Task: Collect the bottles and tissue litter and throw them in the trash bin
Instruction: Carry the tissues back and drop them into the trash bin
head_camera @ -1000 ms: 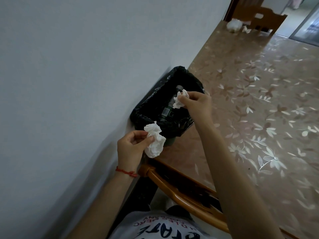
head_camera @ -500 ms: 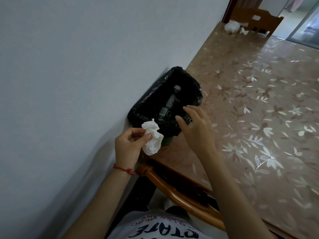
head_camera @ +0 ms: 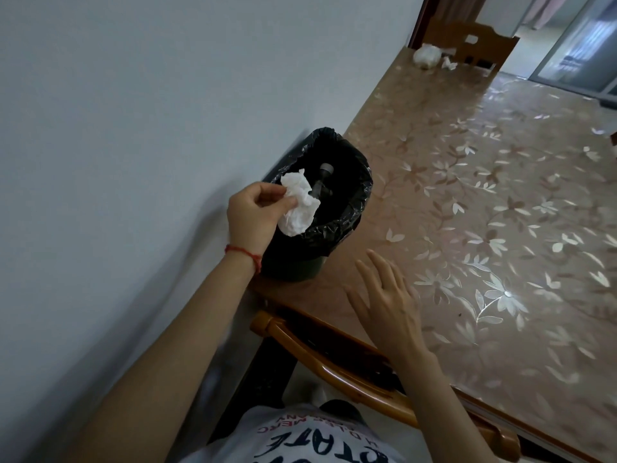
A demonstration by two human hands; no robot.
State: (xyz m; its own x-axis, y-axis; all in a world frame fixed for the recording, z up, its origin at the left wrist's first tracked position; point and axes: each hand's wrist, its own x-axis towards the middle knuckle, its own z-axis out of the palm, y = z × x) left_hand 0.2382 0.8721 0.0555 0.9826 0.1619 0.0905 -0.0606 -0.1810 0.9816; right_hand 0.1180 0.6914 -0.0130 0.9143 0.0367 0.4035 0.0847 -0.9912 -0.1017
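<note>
Floral worktop (head_camera: 484, 202) against wall; left hand (head_camera: 253, 215) fingers pinching tissue (head_camera: 298, 208) over trash bin (head_camera: 340, 208), right hand (head_camera: 387, 302) fingers spread, empty. Early release: likely landing outside rim.

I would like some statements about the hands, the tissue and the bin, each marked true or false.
1. The left hand holds a crumpled tissue over the trash bin. True.
2. The right hand holds a tissue. False: it is open and empty, above the table.
3. A bottle lies inside the bin. True.
4. The bin has a white liner. False: the liner is black.
5. White litter remains at the table's far end. True.
</note>
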